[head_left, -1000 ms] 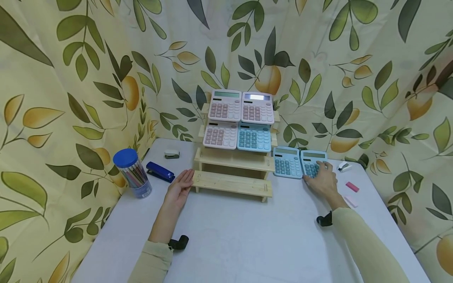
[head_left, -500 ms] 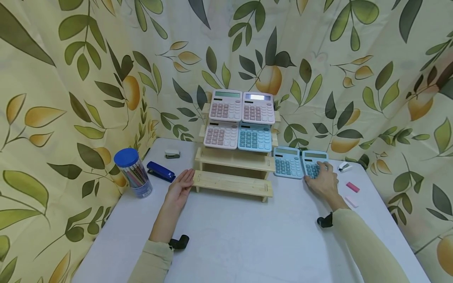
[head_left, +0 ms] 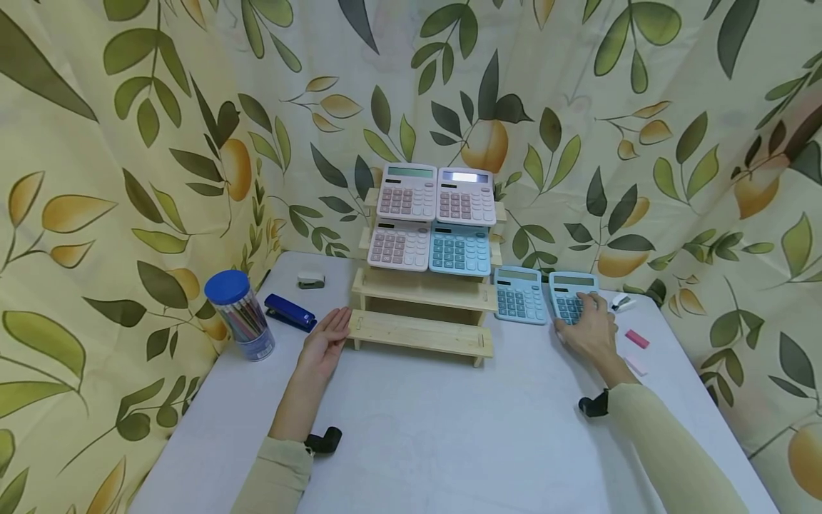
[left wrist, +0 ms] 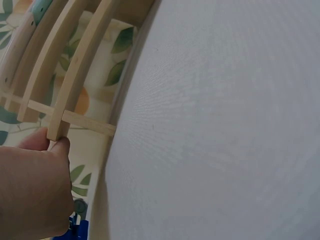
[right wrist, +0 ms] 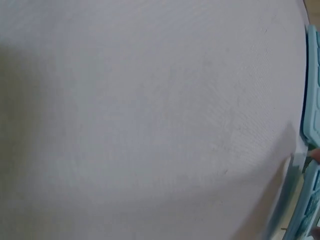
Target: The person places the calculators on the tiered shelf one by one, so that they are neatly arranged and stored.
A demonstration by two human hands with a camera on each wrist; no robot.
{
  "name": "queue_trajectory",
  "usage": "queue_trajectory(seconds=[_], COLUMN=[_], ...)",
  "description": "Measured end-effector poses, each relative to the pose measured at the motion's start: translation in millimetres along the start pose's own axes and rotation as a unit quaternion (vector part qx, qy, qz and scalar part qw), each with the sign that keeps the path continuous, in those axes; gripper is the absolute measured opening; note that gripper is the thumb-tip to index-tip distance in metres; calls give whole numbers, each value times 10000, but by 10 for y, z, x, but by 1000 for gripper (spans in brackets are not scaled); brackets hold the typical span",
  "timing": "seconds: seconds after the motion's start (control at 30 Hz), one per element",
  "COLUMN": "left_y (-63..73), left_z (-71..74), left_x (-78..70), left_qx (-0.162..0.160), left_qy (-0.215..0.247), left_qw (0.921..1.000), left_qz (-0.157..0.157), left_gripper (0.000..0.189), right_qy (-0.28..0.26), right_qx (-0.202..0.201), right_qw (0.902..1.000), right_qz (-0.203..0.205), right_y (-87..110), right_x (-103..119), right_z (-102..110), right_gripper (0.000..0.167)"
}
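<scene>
My left hand [head_left: 324, 346] pinches the left end of the lowest step of a wooden tiered rack [head_left: 417, 332], thumb and finger on either side of its slat [left wrist: 80, 65] in the left wrist view. To the right, my right hand [head_left: 591, 332] grips a blue calculator [head_left: 569, 303], with the thumb at its left edge and fingers over the keys. A second blue calculator [head_left: 520, 300] lies beside it, nearer the rack. On the upper tiers sit pink calculators [head_left: 406, 191] and one blue calculator [head_left: 460, 250]. Only fingertips of my right hand show in its wrist view.
Left of the rack stand a blue-lidded jar [head_left: 237, 314] of pencils, a blue stapler [head_left: 290, 312] and a small white-and-green item [head_left: 311, 280]. Past the right hand lie a small white-and-black item [head_left: 623, 303] and a pink eraser-like block [head_left: 638, 338]. Patterned curtains [head_left: 411, 86] enclose the table.
My right hand has shifted slightly right with its blue calculator, widening the gap to the neighbouring blue one. The left hand stays at the rack's end.
</scene>
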State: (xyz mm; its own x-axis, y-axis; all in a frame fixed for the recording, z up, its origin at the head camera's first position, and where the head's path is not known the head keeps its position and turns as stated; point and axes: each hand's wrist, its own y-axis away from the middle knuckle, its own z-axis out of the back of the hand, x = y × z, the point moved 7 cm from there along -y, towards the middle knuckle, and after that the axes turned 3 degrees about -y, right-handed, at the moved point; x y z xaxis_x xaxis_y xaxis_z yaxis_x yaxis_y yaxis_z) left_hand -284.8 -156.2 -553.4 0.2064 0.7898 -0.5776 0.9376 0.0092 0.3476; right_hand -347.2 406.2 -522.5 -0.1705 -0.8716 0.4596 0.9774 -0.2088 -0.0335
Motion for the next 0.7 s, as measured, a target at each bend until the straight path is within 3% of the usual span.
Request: queue_trajectory(seconds=[0.7], left_y=[2], left_z=[0], left_x=[-2], left_qx=[44], left_qy=[17], left_qw=[10000], left_qz=[-16], left_gripper=[75], right_qy=[-217], right_qx=[-543], right_qw=[9969], right_qz=[528], right_y=[274], right_x=[261], right_z=[306], right_gripper=[88])
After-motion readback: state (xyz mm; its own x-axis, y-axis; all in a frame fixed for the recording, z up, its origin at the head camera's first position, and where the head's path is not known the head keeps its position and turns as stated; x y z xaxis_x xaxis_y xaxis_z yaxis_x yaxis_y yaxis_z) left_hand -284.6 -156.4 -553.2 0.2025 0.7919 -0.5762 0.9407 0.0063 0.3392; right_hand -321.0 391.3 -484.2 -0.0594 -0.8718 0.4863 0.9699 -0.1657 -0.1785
